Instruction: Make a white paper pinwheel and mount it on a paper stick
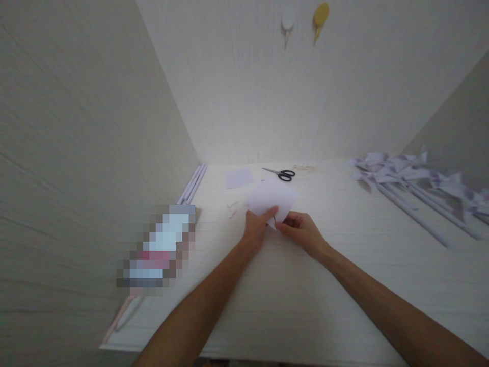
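Note:
A white sheet of paper [272, 196] is held just above the table, one corner pointing toward me. My left hand [256, 225] grips its left side, thumb lying on top and fingers hidden beneath. At the near corner, my right hand [301, 230] pinches the paper between thumb and fingers. A short dark line, perhaps a slit or a thin stick, shows near that corner; I cannot tell which. Behind the paper lie scissors [284, 175] with black handles, and left of them a flat square of paper [239, 178].
Paper pinwheels [405, 173] on rolled paper sticks lie at the right. Several white paper rolls [194, 183] rest by the left wall, near a blurred-out device [164, 244]. Small scraps [303, 167] lie near the back wall, which bears a white hook [288, 21] and a yellow hook [321, 15].

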`<action>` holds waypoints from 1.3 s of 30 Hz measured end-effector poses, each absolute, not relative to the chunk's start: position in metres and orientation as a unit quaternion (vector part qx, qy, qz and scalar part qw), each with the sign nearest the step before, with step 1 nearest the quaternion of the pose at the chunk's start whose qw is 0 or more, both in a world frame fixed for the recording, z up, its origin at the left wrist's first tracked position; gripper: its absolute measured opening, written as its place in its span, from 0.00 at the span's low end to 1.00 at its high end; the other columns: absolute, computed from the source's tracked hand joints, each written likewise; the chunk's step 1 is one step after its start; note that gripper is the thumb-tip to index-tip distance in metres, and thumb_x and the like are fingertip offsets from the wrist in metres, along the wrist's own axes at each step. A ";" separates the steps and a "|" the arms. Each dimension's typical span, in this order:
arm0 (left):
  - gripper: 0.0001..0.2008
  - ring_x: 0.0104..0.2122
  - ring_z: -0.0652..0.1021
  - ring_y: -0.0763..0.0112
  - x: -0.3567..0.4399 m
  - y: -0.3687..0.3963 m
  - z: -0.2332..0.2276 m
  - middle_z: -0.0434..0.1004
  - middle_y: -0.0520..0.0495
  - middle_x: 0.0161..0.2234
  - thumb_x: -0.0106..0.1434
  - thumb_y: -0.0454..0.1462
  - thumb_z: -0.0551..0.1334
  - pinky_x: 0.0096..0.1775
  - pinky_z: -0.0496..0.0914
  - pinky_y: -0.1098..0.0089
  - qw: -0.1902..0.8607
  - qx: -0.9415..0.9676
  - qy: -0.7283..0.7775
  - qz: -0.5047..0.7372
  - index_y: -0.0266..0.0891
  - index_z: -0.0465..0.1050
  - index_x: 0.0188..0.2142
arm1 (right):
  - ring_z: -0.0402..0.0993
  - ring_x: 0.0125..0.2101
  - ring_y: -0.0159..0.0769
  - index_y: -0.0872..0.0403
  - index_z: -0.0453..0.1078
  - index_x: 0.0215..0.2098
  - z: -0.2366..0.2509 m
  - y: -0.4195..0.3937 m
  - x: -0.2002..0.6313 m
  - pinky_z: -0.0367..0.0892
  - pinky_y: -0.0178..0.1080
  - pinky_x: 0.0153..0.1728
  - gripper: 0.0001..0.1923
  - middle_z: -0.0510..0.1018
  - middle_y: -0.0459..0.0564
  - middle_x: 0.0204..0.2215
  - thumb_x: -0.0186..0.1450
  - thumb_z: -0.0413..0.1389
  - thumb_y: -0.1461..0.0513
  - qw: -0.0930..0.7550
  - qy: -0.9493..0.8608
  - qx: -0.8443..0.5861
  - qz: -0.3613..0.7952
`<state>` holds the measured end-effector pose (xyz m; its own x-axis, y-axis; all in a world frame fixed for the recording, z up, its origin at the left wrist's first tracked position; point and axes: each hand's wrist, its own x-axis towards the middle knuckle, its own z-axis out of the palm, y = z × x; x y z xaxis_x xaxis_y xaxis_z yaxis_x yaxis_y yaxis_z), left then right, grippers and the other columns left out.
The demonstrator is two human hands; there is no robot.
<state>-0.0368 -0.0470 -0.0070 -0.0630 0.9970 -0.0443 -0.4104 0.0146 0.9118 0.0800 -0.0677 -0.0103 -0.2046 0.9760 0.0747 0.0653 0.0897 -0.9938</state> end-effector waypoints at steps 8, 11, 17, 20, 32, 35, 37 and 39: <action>0.20 0.30 0.75 0.68 -0.037 -0.047 -0.008 0.76 0.44 0.32 0.40 0.35 0.66 0.34 0.68 0.68 0.584 0.343 0.402 0.616 0.33 0.72 0.36 | 0.65 0.22 0.31 0.55 0.67 0.22 -0.013 -0.066 0.082 0.60 0.34 0.25 0.07 0.69 0.44 0.18 0.51 0.55 0.59 0.436 -0.619 -0.452 0.472; 0.21 0.30 0.74 0.69 -0.037 -0.046 -0.008 0.76 0.44 0.32 0.40 0.34 0.66 0.35 0.68 0.67 0.582 0.344 0.395 0.622 0.32 0.71 0.37 | 0.66 0.23 0.31 0.55 0.68 0.24 -0.014 -0.066 0.082 0.61 0.34 0.26 0.06 0.69 0.44 0.19 0.52 0.55 0.59 0.443 -0.623 -0.447 0.464; 0.21 0.29 0.74 0.70 -0.039 -0.045 -0.008 0.76 0.45 0.32 0.41 0.34 0.66 0.34 0.68 0.69 0.584 0.345 0.380 0.629 0.33 0.71 0.38 | 0.67 0.25 0.32 0.55 0.68 0.22 -0.010 -0.067 0.080 0.61 0.34 0.27 0.04 0.71 0.46 0.22 0.52 0.54 0.62 0.462 -0.628 -0.447 0.439; 0.21 0.30 0.74 0.70 -0.040 -0.044 -0.009 0.76 0.45 0.32 0.41 0.34 0.66 0.35 0.67 0.69 0.577 0.348 0.386 0.630 0.33 0.71 0.38 | 0.67 0.26 0.32 0.55 0.68 0.22 -0.008 -0.067 0.080 0.61 0.33 0.26 0.03 0.71 0.47 0.23 0.52 0.54 0.63 0.467 -0.639 -0.458 0.406; 0.17 0.31 0.74 0.69 -0.037 -0.045 -0.006 0.76 0.44 0.32 0.42 0.34 0.65 0.35 0.68 0.68 0.575 0.348 0.395 0.626 0.33 0.72 0.35 | 0.64 0.25 0.31 0.55 0.66 0.21 -0.008 -0.067 0.081 0.60 0.33 0.25 0.04 0.69 0.46 0.22 0.51 0.53 0.63 0.469 -0.634 -0.449 0.420; 0.17 0.31 0.75 0.68 -0.036 -0.045 -0.008 0.76 0.44 0.33 0.42 0.35 0.66 0.35 0.68 0.67 0.565 0.355 0.405 0.625 0.33 0.72 0.34 | 0.62 0.22 0.29 0.56 0.65 0.21 -0.008 -0.067 0.080 0.58 0.33 0.23 0.07 0.68 0.45 0.21 0.51 0.53 0.59 0.464 -0.624 -0.453 0.435; 0.17 0.31 0.75 0.68 -0.036 -0.045 -0.010 0.76 0.43 0.33 0.42 0.35 0.66 0.35 0.68 0.67 0.560 0.366 0.404 0.624 0.33 0.72 0.34 | 0.61 0.21 0.29 0.56 0.65 0.21 -0.009 -0.067 0.079 0.57 0.33 0.22 0.10 0.67 0.45 0.19 0.53 0.53 0.57 0.460 -0.618 -0.466 0.435; 0.18 0.31 0.75 0.68 -0.036 -0.045 -0.012 0.76 0.44 0.33 0.41 0.36 0.66 0.35 0.69 0.67 0.558 0.373 0.403 0.622 0.34 0.72 0.35 | 0.60 0.20 0.28 0.57 0.65 0.20 -0.010 -0.066 0.078 0.57 0.33 0.21 0.12 0.67 0.44 0.18 0.53 0.53 0.55 0.456 -0.613 -0.489 0.421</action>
<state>-0.0355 -0.0449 -0.0117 -0.0996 0.9949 0.0143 -0.3940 -0.0526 0.9176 0.0783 -0.0665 -0.0102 -0.1057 0.9835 0.1470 0.2150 0.1669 -0.9622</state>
